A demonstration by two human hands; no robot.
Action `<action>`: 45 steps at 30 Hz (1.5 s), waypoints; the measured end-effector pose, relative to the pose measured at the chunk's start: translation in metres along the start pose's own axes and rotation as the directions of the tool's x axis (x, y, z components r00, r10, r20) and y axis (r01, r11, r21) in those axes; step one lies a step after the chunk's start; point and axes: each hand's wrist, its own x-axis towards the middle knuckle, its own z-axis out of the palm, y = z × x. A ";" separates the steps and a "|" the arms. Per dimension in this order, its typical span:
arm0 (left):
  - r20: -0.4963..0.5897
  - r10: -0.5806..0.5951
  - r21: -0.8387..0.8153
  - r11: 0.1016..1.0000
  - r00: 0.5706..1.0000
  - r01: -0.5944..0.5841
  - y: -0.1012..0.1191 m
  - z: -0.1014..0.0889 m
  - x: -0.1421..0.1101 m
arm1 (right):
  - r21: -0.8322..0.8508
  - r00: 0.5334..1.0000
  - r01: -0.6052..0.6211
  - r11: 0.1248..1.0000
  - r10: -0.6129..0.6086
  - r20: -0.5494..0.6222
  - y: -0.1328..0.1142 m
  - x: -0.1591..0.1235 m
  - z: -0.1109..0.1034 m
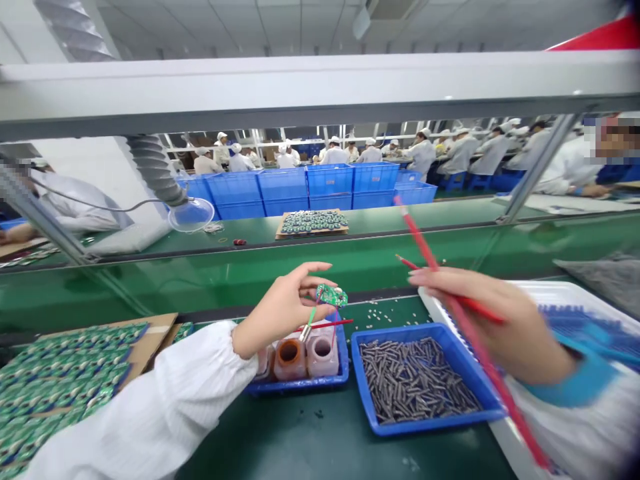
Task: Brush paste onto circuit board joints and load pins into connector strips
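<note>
My left hand [290, 307] is raised above the bench and pinches a small green circuit board [332, 295] between thumb and fingertips. A thin green brush [309, 323] shows just below that hand, pointing down toward two small pots [306, 357] in a blue tray [305, 385]. My right hand [493, 320] is closed on a long red cable [463, 327] and a thin red wire that run up to the left and down to the right. Under it lies a blue tray of dark metal pins [415, 380].
Cardboard sheets covered with green boards [60, 380] lie at the left. A white tray [575, 297] is at the right. A green conveyor [320, 267] runs across, carrying a board tray [311, 223]. Blue crates [320, 190] and several workers in white are behind. A hose with a clear funnel [191, 214] hangs left.
</note>
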 end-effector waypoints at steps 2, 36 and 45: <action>0.074 0.001 -0.064 0.998 0.997 0.003 0.007 0.007 0.011 | -0.099 0.992 0.090 0.991 -0.081 0.095 0.004 0.006 0.009; 0.382 -0.117 0.235 0.972 0.917 0.026 -0.020 0.070 0.106 | -0.587 0.621 0.117 0.801 0.402 0.673 0.048 0.026 0.041; 0.419 -0.269 0.397 0.913 0.867 0.092 -0.091 0.086 0.153 | -0.590 0.722 0.037 0.807 0.386 0.574 0.068 0.001 0.006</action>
